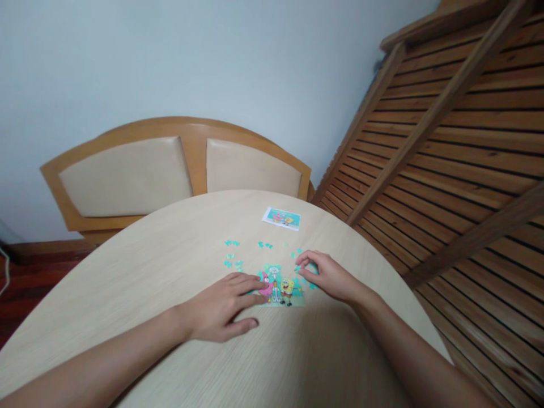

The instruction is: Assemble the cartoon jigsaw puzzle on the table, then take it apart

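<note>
A partly assembled jigsaw puzzle (275,292) with pink, grey and yellow cartoon figures lies on the table. My left hand (227,306) rests flat over its left side, fingers stretched and spread, covering that edge. Just beyond the puzzle's upper right, my right hand (323,275) is bent, thumb and index finger close together at a small teal puzzle piece (297,268). Other loose teal pieces (313,285) lie beside and partly under this hand.
Several loose teal pieces (232,243) are scattered left of and beyond the puzzle, with another small group (265,245) nearby. A reference picture (282,218) lies farther back on the round table (178,238). Behind stand a padded chair back (195,130) and a slatted wooden panel (446,130).
</note>
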`<action>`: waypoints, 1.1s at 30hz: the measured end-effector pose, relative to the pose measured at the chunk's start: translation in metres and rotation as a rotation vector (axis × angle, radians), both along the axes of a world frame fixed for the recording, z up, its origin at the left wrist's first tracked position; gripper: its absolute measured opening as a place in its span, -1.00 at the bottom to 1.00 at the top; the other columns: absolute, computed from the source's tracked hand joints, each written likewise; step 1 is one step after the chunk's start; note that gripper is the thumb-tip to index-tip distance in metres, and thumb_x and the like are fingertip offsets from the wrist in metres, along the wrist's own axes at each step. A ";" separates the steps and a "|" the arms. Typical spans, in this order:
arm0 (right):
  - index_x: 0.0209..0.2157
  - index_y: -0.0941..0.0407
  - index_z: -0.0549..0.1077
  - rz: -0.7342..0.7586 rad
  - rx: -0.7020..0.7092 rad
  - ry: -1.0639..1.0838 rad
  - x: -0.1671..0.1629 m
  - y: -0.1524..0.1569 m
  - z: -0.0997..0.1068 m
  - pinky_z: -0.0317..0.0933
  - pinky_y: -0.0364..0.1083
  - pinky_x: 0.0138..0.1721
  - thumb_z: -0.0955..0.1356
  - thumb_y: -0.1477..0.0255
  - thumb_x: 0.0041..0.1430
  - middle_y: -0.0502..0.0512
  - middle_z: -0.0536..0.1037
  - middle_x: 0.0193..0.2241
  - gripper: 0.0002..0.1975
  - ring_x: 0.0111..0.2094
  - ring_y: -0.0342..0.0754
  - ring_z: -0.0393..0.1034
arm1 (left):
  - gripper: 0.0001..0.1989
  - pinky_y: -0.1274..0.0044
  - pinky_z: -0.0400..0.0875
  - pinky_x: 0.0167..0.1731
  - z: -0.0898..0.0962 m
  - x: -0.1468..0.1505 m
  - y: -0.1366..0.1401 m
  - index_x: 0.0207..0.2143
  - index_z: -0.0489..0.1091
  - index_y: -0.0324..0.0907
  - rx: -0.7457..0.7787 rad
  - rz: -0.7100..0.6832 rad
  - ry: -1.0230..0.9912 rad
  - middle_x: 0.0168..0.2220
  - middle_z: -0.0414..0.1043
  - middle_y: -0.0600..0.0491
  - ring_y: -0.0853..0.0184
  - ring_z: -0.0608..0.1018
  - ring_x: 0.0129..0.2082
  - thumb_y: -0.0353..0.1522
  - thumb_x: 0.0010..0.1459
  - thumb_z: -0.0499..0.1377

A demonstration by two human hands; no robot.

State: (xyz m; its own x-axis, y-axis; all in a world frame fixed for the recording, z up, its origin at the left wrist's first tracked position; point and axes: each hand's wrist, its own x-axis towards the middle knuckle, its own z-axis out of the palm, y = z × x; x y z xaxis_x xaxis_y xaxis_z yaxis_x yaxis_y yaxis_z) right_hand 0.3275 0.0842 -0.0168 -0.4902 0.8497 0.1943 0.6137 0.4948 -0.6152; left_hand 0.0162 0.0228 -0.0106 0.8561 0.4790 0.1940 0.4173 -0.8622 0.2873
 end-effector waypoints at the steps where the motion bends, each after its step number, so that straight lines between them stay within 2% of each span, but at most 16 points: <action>1: -0.21 0.10 0.51 0.004 -0.016 0.030 -0.002 -0.001 0.000 0.28 -0.01 -0.08 0.35 0.41 0.22 0.12 0.61 -0.22 -0.87 -0.16 0.02 0.48 | -0.45 0.17 0.24 0.23 0.001 0.000 0.001 0.30 0.16 -0.04 -0.006 -0.016 -0.016 0.28 0.25 -0.07 0.07 0.33 0.26 -0.23 0.30 0.15; 7: -0.20 0.08 0.59 0.068 -0.073 0.087 -0.017 -0.006 0.000 0.28 0.01 0.00 0.32 0.37 0.29 0.11 0.64 -0.16 -0.80 -0.11 0.03 0.49 | -0.47 0.20 0.26 0.22 0.001 0.001 0.001 0.27 0.19 -0.08 -0.014 -0.050 -0.037 0.26 0.29 -0.10 0.09 0.35 0.23 -0.24 0.29 0.15; 14: -0.17 0.10 0.59 0.064 -0.054 0.076 -0.024 -0.010 -0.005 0.29 -0.01 0.00 0.34 0.41 0.27 0.12 0.63 -0.16 -0.82 -0.10 0.02 0.47 | -0.47 0.20 0.25 0.23 -0.003 0.000 0.001 0.27 0.20 -0.09 0.001 -0.044 -0.022 0.26 0.27 -0.10 0.09 0.34 0.24 -0.24 0.29 0.16; 20: -0.25 0.09 0.61 0.050 -0.003 0.041 -0.027 -0.010 -0.006 0.28 -0.02 -0.03 0.37 0.44 0.23 0.10 0.65 -0.24 -0.86 -0.14 0.01 0.47 | -0.48 0.20 0.27 0.21 -0.001 0.001 0.000 0.27 0.20 -0.09 -0.002 -0.046 -0.027 0.25 0.29 -0.11 0.09 0.36 0.22 -0.23 0.29 0.15; 33: -0.29 0.06 0.63 0.066 0.121 -0.039 -0.029 -0.010 -0.007 0.24 -0.02 -0.06 0.43 0.47 0.18 0.06 0.65 -0.30 -0.91 -0.19 0.00 0.46 | -0.50 0.21 0.27 0.22 -0.002 0.000 0.000 0.25 0.22 -0.09 0.006 -0.045 -0.042 0.24 0.29 -0.11 0.09 0.36 0.22 -0.25 0.29 0.15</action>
State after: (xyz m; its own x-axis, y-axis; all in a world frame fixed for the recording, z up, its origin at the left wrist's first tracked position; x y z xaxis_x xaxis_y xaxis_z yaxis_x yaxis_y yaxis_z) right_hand 0.2986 0.0746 -0.0235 -0.5533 0.7869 0.2731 0.5995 0.6039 -0.5254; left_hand 0.0166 0.0229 -0.0127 0.8678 0.4390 0.2329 0.3657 -0.8814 0.2990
